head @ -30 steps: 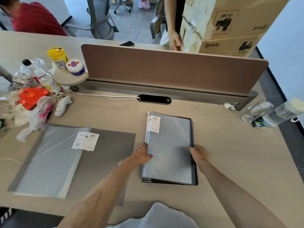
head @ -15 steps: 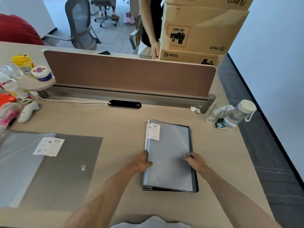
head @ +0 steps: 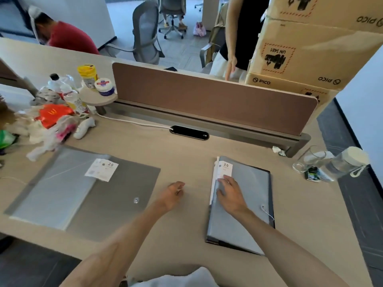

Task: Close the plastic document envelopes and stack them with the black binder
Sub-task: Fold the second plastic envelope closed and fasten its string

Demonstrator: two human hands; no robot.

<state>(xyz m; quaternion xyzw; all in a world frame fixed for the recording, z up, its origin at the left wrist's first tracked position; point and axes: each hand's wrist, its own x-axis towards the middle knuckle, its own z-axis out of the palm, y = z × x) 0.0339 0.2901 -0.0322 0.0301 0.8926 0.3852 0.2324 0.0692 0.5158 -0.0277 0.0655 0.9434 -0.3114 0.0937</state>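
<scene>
Pressing flat on a closed grey envelope [head: 244, 204], the right hand [head: 230, 195] lies palm down with its fingers slightly spread, fingertips near the white label [head: 224, 168] marked "20" at the envelope's far left corner. That envelope sits on top of the black binder [head: 271, 195], whose dark edge shows along the right side and the near end; the pair lies on the right half of the wooden desk [head: 186, 154], in front of the brown divider panel [head: 207, 100]. A small snap and a thin white cord [head: 266, 211] show near the envelope's right edge. The left hand [head: 173, 193] hovers or rests over bare desk between the two sets of envelopes, holding nothing, fingers loosely curled; contact with the desk cannot be told. On the left half of the desk a second grey envelope [head: 83, 191] lies open, flap [head: 128, 189] folded out to the right with a round snap [head: 136, 200] on it, and a white label on its clear front. Cluttered wrappers and bottles [head: 51, 112] crowd the far left corner. A drinking glass [head: 308, 160] and a clear water bottle [head: 344, 164] stand at the right edge, well apart from the binder. Cardboard boxes [head: 310, 48] rise behind the divider.
</scene>
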